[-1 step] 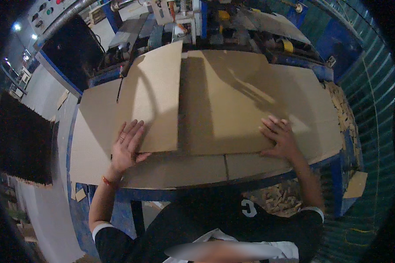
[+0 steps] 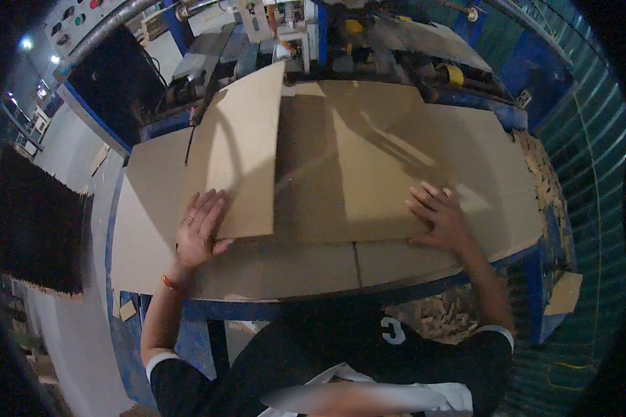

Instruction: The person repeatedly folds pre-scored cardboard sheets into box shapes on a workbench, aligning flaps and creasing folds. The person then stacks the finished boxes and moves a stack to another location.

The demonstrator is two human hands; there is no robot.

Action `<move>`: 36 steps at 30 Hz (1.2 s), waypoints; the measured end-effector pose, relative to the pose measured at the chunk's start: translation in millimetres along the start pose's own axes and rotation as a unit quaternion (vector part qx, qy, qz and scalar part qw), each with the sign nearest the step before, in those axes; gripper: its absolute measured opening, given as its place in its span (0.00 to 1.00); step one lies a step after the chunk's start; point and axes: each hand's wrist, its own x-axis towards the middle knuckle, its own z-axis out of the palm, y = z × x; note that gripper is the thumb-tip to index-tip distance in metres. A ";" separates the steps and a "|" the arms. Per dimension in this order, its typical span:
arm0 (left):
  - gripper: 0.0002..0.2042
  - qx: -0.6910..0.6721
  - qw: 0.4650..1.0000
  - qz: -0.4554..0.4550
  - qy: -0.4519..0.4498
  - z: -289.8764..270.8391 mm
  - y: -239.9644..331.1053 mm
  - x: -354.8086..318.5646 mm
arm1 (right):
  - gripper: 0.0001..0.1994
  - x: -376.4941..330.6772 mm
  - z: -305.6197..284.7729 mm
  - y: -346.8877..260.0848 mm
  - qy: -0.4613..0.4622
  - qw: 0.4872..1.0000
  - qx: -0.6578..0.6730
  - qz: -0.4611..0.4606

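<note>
Dim workshop light falls on a blue metal work table (image 2: 257, 309), and behind it stands a machine with grey pipes and blue frames (image 2: 292, 35).

From the head view, a large flat sheet of brown cardboard with fold lines and slots (image 2: 368, 174) covers almost the whole table top. The left hand (image 2: 200, 233) lies flat and open, fingers spread, on the lower corner of a folded brown cardboard flap (image 2: 240, 163), which stretches away from the fingertips toward the machine. The right hand (image 2: 442, 219) is also open and flat, pressing the near edge of a second folded panel (image 2: 375, 160); nothing is gripped by either hand. Between the two hands the sheet is in shadow. Beyond the right hand, small pale wood scraps (image 2: 539, 174) lie at the table edge.

I judge the step to be flattening the folded panels; next both palms would need even pressure along the creases.
</note>
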 end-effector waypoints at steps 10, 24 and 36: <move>0.35 0.108 0.990 -0.090 0.033 53.7 -49.5 113.7 | 0.32 116.3 26.0 54.1 0.039 0.981 0.005 0.189; 0.28 -0.213 0.686 -0.624 0.307 -46.1 -31.9 -150.8 | 0.41 -144.6 39.2 51.9 0.192 0.733 -0.050 0.651; 0.19 -0.198 0.603 -0.587 0.502 -87.2 -79.2 -221.4 | 0.24 -114.4 18.7 67.1 0.736 0.514 0.304 0.320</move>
